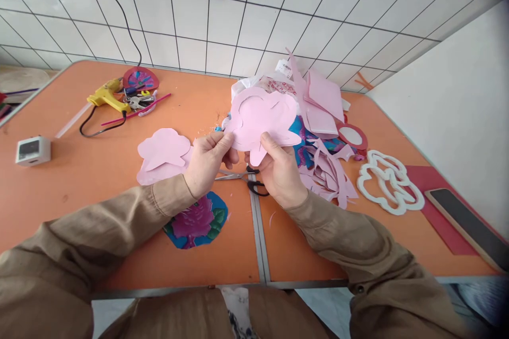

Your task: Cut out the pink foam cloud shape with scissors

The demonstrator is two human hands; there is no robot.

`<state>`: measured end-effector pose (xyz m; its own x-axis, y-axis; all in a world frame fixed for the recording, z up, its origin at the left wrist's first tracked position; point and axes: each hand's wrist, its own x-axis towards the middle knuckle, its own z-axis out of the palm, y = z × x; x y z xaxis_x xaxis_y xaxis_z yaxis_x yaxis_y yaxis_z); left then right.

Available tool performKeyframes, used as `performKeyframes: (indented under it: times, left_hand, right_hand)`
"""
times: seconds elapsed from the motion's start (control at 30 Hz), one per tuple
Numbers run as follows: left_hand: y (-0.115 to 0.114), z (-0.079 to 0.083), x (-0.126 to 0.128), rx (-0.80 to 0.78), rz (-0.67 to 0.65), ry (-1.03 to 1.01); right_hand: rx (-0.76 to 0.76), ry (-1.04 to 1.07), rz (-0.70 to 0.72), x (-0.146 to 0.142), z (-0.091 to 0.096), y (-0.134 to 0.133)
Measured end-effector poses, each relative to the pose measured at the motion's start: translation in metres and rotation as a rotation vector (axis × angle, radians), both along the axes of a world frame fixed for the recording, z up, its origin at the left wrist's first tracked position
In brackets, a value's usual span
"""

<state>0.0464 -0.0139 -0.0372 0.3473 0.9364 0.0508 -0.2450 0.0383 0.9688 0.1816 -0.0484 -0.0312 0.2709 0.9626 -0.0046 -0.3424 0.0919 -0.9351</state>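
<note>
Both hands hold up a pink cloud-shaped paper cutout [260,116] over the middle of the table. My left hand [210,156] pinches its lower left edge between thumb and fingers. At the lower right, my right hand [280,167] grips it with the thumb on top. Curved lines show on its face; whether it is one sheet or several layers I cannot tell. Below the hands lie black-handled scissors [257,187], partly covered. More pink cutouts [163,151] rest left of my left hand. A flowered blue fabric piece [201,222] lies near my left forearm.
Pink scraps [328,175] and folded pink sheets [324,100] are heaped at the right. White cloud-shaped frames [389,183] lie by a dark phone-like slab [469,222]. A yellow glue gun [107,95], keys [140,101] and a white box [33,150] sit at the left.
</note>
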Motion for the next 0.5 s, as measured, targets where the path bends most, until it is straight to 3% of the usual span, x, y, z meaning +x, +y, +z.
performKeyframes:
  times: [0.5]
  left_hand:
    - [-0.002,-0.011,0.002,0.029,-0.008,0.005]
  right_hand:
    - [-0.001,-0.032,-0.012,0.002,-0.002,0.004]
